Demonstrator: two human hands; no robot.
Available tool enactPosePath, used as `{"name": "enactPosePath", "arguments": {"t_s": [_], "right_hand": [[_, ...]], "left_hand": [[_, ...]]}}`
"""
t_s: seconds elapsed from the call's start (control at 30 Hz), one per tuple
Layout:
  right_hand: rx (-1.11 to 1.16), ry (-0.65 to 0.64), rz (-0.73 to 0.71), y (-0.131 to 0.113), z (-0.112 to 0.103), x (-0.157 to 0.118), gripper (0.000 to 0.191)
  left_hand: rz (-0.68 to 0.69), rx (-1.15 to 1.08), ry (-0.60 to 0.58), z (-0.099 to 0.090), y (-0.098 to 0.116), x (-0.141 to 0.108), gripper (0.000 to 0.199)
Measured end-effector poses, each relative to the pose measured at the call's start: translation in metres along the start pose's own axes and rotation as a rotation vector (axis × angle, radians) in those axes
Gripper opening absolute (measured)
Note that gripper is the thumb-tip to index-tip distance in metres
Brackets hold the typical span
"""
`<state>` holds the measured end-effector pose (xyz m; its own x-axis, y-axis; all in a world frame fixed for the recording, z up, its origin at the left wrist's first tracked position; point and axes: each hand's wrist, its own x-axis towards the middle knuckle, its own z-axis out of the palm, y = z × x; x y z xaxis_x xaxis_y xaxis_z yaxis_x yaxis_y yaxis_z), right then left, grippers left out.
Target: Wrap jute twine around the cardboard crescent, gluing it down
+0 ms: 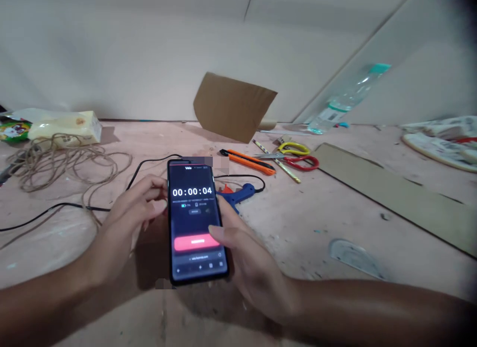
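Observation:
A black smartphone point(194, 222) stands tilted up in front of me, its lit screen showing a timer at 00:00:04 and a red button. My right hand point(249, 257) grips its right side, the thumb lying over the screen by the red button. On the phone's left edge my left hand point(130, 222) has bent fingers and thumb, with some fingertips hidden behind it. Just behind the phone lies a blue glue gun point(244, 194) with a red trigger, partly covered by the phone and my right hand.
Beyond lie an orange box cutter point(248, 161), scissors point(298, 156) and a patterned pencil point(278, 162). A cardboard piece point(233, 106) leans near the wall; a cardboard strip point(395, 195) lies right. Twine point(70, 163) and a tissue pack point(67, 127) sit left. A plastic bottle point(345, 103) leans at back right.

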<state>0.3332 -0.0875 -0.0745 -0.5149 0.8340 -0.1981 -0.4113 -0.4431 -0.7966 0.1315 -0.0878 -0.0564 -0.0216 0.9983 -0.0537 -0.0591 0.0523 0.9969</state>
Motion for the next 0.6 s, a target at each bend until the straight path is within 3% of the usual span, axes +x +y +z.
{"name": "enactPosePath", "arguments": {"t_s": [0.23, 0.43, 0.6], "right_hand": [[-0.038, -0.01, 0.067, 0.0, 0.001, -0.007, 0.068], [-0.054, -0.045, 0.084, 0.008, -0.001, -0.01, 0.083], [-0.124, -0.062, 0.069, 0.011, -0.006, -0.01, 0.092]], "left_hand": [[-0.016, 0.055, 0.044, -0.006, 0.001, 0.016, 0.054], [-0.005, -0.065, 0.011, -0.003, 0.002, 0.013, 0.04], [0.004, 0.106, 0.033, -0.012, 0.003, 0.021, 0.038]]}}
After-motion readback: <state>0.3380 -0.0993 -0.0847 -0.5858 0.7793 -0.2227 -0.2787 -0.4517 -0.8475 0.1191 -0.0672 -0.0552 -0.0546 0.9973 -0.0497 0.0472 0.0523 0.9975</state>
